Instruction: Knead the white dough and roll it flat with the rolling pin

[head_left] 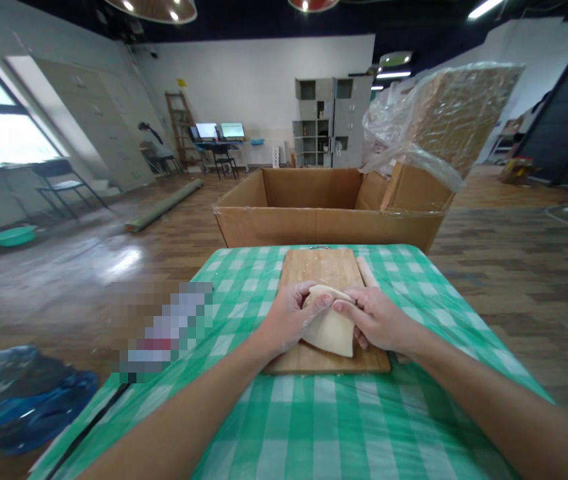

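A pale, flattened piece of dough hangs between my hands above a wooden cutting board. My left hand grips its upper left edge, the thumb pressed on the near face. At the upper right edge, my right hand pinches the dough between thumb and fingers. The top of the sheet is folded over where the fingers hold it, and its lower part droops toward the board. White flour dusts my fingers. Just beyond my right hand, a rolling pin lies along the board's right side, partly hidden by that hand.
A green and white checked cloth covers the table. At its left edge lies a blurred-out object with a black cable. Beyond the table stands a large open cardboard box. Blue plastic lies on the floor at left.
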Motion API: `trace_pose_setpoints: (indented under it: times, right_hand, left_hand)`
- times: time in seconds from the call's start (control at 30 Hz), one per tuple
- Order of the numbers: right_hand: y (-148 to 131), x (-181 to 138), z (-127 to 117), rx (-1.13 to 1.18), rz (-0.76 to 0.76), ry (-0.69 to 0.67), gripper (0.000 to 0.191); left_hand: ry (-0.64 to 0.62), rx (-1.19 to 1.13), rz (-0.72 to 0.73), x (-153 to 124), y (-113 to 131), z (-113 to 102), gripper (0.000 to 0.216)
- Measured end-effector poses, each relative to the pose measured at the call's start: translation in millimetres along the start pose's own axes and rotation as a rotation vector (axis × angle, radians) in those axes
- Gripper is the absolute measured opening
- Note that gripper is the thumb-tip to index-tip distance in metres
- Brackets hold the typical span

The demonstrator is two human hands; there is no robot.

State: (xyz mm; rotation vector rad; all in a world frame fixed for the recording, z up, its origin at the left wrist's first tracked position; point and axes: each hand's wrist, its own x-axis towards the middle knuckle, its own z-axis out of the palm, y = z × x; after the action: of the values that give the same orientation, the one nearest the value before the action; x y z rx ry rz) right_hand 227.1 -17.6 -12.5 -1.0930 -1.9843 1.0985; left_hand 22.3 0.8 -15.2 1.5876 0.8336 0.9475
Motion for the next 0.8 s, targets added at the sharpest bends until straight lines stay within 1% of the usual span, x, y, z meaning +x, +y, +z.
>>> trace_pose_setpoints:
  times: [0.1, 0.2, 0.3, 0.5, 0.57, 0.63, 0.7, 0.8]
  right_hand:
    - [2.0, 0.2, 3.7, 0.114, 0.051, -0.025, 0.039]
    - [5.1, 1.1, 6.2, 0.181, 0.059, -0.058, 0.040]
    - [6.0, 0.9, 6.7, 0.135, 0.031, -0.058, 0.044]
    - [3.3, 2.4, 2.5, -0.069, -0.102, 0.070, 0.042]
    - [3.7, 3.7, 0.8, -0.128, -0.116, 0.090, 0.041]
    - [5.1, 4.2, 0.3, -0.168, -0.116, 0.106, 0.041]
    - [6.9, 3.7, 1.3, -0.167, -0.111, 0.106, 0.042]
    - [9.4, 1.9, 4.8, -0.037, -0.064, 0.080, 0.046]
  left_hand:
    - [0.051, 0.089, 0.030, -0.3, 0.8, 2.2, 0.032]
    - [0.098, 0.071, 0.049, -1.2, 1.9, 3.0, 0.030]
    - [0.104, 0.038, 0.047, -1.7, 1.6, 2.1, 0.028]
    - [0.049, -0.044, 0.045, 0.2, -2.6, 0.0, 0.030]
    - [0.012, -0.076, 0.058, 0.9, -2.8, -0.3, 0.032]
    - [0.007, -0.074, 0.057, 1.1, -2.1, -0.4, 0.034]
    - [0.038, -0.005, 0.053, 0.6, -0.5, -0.1, 0.035]
    - [0.079, 0.111, 0.052, -1.3, 2.9, 0.9, 0.035]
